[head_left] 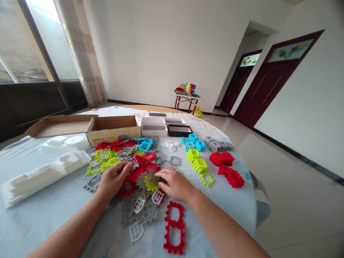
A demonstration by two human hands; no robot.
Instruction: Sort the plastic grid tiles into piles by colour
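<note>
A mixed pile of toothed plastic building panels lies on the round table before me. My left hand (pixel 114 177) is at the pile's left side, fingers curled beside a red panel (pixel 135 174); its fingertips are partly hidden, so what they hold does not show. At the right side of the pile, my right hand (pixel 174 182) has its fingers and thumb around the edge of a grey panel (pixel 152 174). A lime-green panel (pixel 151 183) lies just under it. White lattice window pieces (pixel 157 197) rest close by. Nearer me lie two red frame panels (pixel 174 224), end to end.
Sorted stacks stand to the right: lime-green (pixel 199 164), blue (pixel 194 142), grey (pixel 217 144) and red (pixel 228 168). Behind are an open cardboard box (pixel 114 134), small box trays (pixel 154 129) and a phone (pixel 157 114). White foam packing (pixel 45 175) lies left.
</note>
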